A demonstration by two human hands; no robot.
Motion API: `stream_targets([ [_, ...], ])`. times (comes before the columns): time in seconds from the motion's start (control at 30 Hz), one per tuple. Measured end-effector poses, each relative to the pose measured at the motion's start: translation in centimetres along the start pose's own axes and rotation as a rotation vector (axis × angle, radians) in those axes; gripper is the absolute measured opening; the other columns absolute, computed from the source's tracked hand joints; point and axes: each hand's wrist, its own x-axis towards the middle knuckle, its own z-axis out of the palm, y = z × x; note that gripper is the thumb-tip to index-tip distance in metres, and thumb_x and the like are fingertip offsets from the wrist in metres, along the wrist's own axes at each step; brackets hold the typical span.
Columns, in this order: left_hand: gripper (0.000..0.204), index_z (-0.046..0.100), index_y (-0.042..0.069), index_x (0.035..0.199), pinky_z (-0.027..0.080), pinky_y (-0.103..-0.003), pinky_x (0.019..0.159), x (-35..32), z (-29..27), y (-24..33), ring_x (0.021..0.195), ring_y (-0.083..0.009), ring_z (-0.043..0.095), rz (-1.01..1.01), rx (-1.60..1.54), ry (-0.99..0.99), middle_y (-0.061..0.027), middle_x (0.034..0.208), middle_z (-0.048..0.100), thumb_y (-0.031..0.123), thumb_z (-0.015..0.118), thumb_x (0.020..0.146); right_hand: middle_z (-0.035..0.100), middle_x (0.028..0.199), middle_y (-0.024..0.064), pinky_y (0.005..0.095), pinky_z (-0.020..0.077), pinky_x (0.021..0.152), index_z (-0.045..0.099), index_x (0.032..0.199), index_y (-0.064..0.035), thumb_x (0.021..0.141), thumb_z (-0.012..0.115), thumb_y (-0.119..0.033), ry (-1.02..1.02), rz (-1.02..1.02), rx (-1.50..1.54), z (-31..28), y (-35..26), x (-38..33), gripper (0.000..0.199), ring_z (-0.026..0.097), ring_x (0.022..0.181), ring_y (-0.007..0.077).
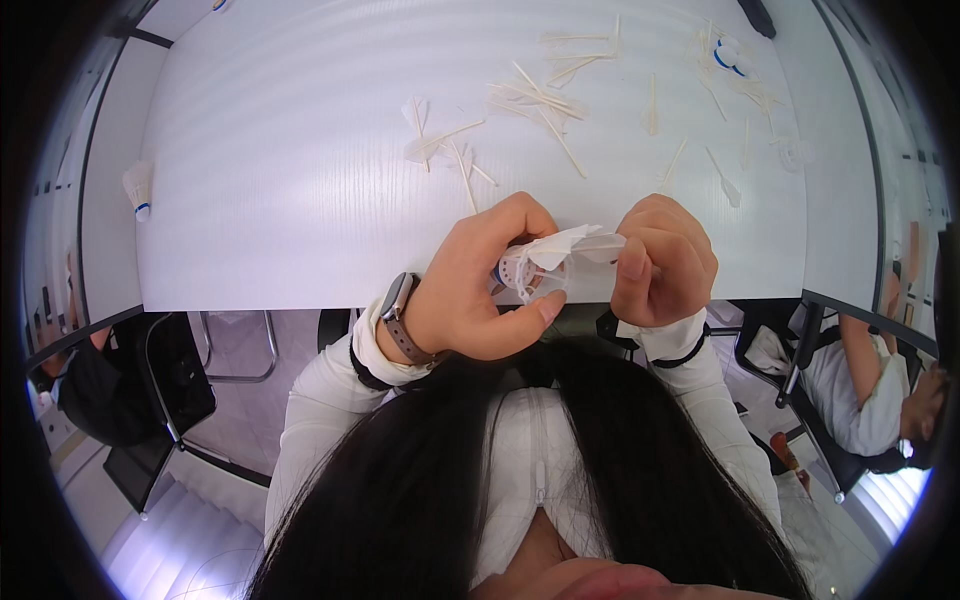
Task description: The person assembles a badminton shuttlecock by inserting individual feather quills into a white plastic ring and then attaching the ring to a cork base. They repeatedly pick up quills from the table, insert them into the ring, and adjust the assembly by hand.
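Observation:
My left hand (455, 290) is wrapped round a partly feathered shuttlecock (516, 272) near the table's front edge. Its base has a blue band and a ring of small dark holes, and a pale ring frame shows at its open end. A few white feathers (560, 246) stand in one side of it, reaching toward the right. With thumb and bent fingers, my right hand (668, 258) pinches the end of a white feather (606, 246) beside these. Fingers hide part of the base, and I cannot tell whether the pinched feather is fixed in it.
Loose feathers and bare quills lie in a heap (540, 100) beyond my hands, with more scattered left and right. White bases with blue bands (731, 57) sit at the far right. A feathered shuttlecock (140, 190) rests at the left edge. Partitions flank the table; another person (860, 390) is at right.

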Motion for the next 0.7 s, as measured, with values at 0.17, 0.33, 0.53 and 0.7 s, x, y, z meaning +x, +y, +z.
stream_targets([
  [0.17,0.03,0.054,0.001,0.097,0.043,-0.027,0.061,0.03,0.04,0.16,0.067,-0.0136,0.05,0.01,0.019,-0.004,-0.0056,0.078,0.056,0.012,0.068,0.074,0.058,0.065,0.0048,0.0323,0.0355,0.048,0.058,0.082,-0.0042,0.081,0.066,0.002,-0.015,-0.009,0.006,-0.09,-0.05,0.0,0.01,0.049,0.049,0.0211],
  [0.33,0.03,0.054,0.001,0.098,0.043,-0.027,0.061,0.02,0.02,0.13,0.066,-0.0137,0.05,0.005,0.008,-0.007,-0.0054,0.078,0.056,0.013,0.068,0.075,0.057,0.065,0.0054,0.0331,0.0352,0.047,0.057,0.082,-0.0041,0.081,0.065,0.003,-0.036,0.0,0.033,-0.08,-0.09,0.08,0.011,0.049,0.049,0.0216],
  [0.53,0.031,0.054,0.001,0.099,0.042,-0.027,0.061,-0.03,0.02,0.18,0.067,-0.0137,0.05,-0.008,-0.02,-0.009,-0.0049,0.078,0.054,0.015,0.068,0.075,0.056,0.065,0.0062,0.034,0.0356,0.048,0.056,0.081,-0.0035,0.081,0.064,0.004,-0.082,0.037,0.06,-0.14,-0.1,0.13,0.011,0.048,0.05,0.0234],
  [0.7,0.03,0.054,0.001,0.099,0.043,-0.027,0.062,0.01,0.06,0.33,0.067,-0.0144,0.05,-0.03,-0.028,-0.013,-0.0044,0.079,0.053,0.014,0.068,0.075,0.056,0.065,0.0058,0.0328,0.0367,0.049,0.057,0.083,-0.0037,0.078,0.065,-0.001,-0.056,0.045,0.096,-0.28,0.12,0.21,0.01,0.049,0.051,0.0221],
])
